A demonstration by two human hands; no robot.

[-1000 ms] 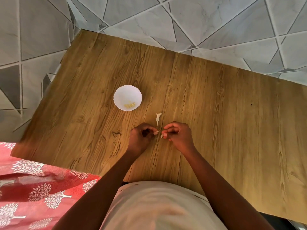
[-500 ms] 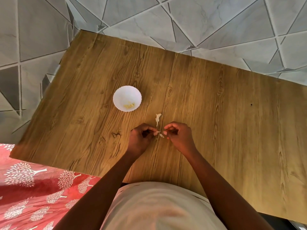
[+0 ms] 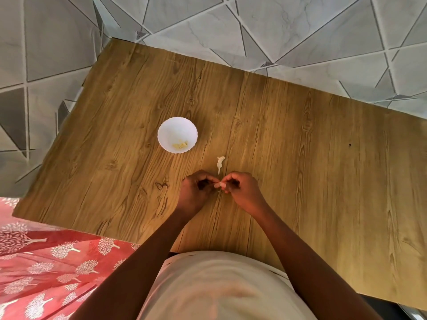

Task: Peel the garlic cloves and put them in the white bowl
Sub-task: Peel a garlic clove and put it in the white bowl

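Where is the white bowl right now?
In the head view, the white bowl sits on the wooden table, ahead and left of the left hand.

I am in a home: wooden counter [image 3: 300, 158], grey tiled floor [image 3: 300, 31], red tree-patterned cloth [image 3: 46, 262] at near left.

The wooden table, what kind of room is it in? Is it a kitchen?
Probably a room in a home, though I can't tell if it's a kitchen. The wooden table stands on a grey tiled floor, a red tree-patterned cloth lies beside it, and a white bowl holds garlic pieces.
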